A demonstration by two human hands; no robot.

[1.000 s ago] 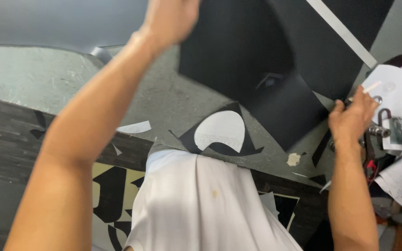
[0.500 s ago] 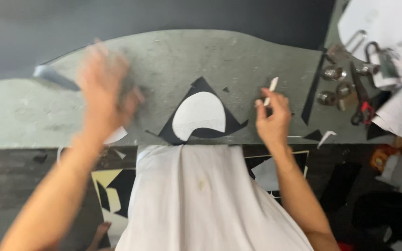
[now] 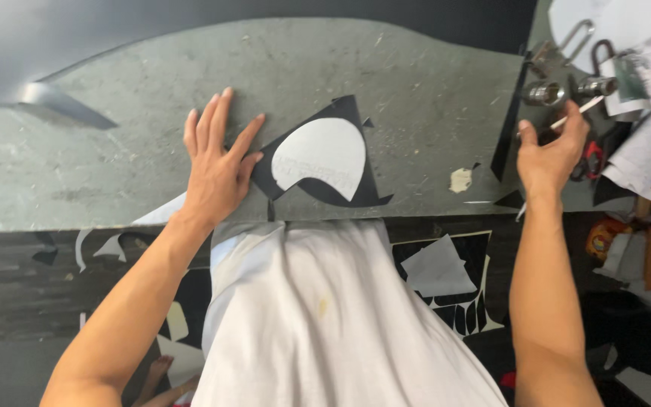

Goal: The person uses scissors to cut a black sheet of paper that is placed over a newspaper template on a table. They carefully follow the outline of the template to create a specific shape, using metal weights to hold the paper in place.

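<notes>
The left hand [image 3: 216, 169] was laid flat, fingers spread, beside the black scrap [image 3: 325, 162]; chalk [image 3: 576, 113] was pinched by the right hand [image 3: 551, 154]. The scrap was judged thin and floppy, best lifted by an edge.

Scuffed grey-green flat worktop [image 3: 386, 83] is showing pale scratches and specks; a black triangular paper offcut [image 3: 324, 162] with a white curved paper template [image 3: 318, 154] on it is lying there. A thin white stick [image 3: 576, 113], red-handled scissors [image 3: 591, 160] and shiny silver metal cylinders [image 3: 545, 93] are showing at right. The plain white shirt [image 3: 333, 316] is carrying one small yellow spot.
</notes>
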